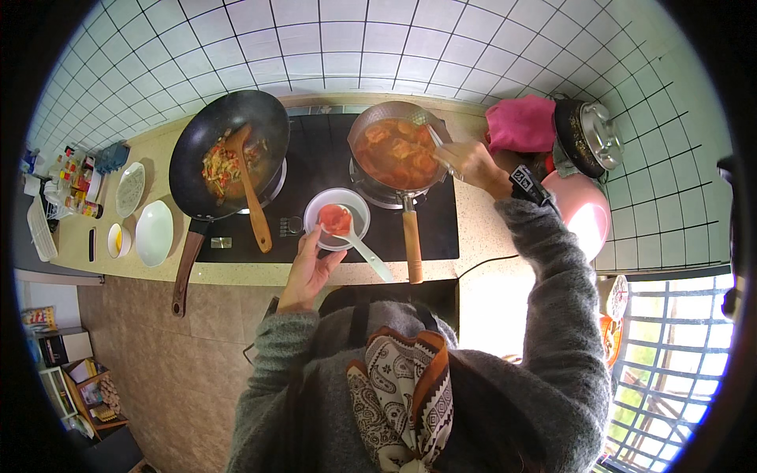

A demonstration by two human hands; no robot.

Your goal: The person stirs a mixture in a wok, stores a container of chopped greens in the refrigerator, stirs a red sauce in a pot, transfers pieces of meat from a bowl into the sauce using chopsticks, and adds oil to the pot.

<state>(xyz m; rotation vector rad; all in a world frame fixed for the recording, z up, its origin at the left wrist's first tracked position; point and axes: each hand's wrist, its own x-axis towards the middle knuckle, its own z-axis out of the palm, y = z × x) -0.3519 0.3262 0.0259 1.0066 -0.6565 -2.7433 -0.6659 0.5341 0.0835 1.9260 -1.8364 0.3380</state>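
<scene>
My left hand [312, 267] holds a white bowl [362, 204] by its near left rim, above the front of the cooktop. Inside lies a red-orange food piece [335, 219], and a pale long-handled spoon [369, 258] leans out towards me. My right hand [470, 164] grips a slim metal utensil [434, 135], apparently tongs, its far end at the right side of a saucepan [359, 126]. Reddish broth with several orange food pieces [402, 148] fills that pan. Its wooden handle [412, 248] points towards me.
Left on the black cooktop [319, 148] sits a tilted wok [195, 142] with chopped vegetables and a wooden spatula [252, 195]. White dishes [155, 233] and bottles [71, 177] stand farther left. A pink cloth [520, 124], a lidded pot [576, 136] and a pink basin [576, 204] are at right.
</scene>
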